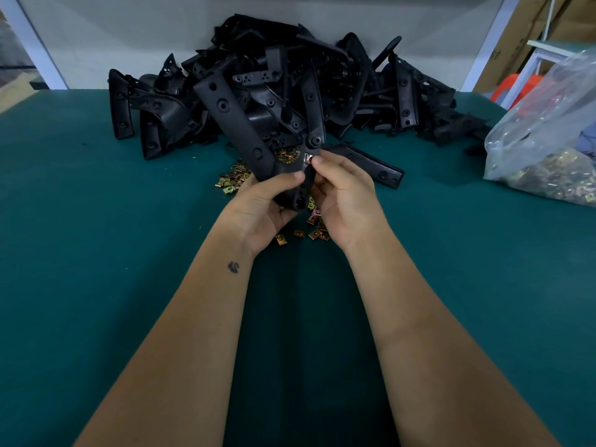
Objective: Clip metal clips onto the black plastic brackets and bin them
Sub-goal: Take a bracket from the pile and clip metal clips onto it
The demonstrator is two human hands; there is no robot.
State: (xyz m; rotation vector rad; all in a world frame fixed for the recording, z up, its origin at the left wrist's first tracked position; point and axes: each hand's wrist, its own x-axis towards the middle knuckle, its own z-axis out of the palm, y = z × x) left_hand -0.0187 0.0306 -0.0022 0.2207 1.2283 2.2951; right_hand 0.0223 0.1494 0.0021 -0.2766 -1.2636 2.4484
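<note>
Your left hand (267, 204) grips the black plastic bracket (258, 137) above the bench (96, 221) to steady it while your right hand (342, 195) pinches a metal clip (309, 158) onto its edge.

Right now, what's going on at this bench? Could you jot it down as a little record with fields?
surface: green table
left hand: grips a black bracket
right hand: pinches a metal clip at the bracket's edge
loose clips: scattered on the table under the hands
bracket pile: heaped at the back
plastic bag: at the right, holding more clips
bin: not in view
</note>
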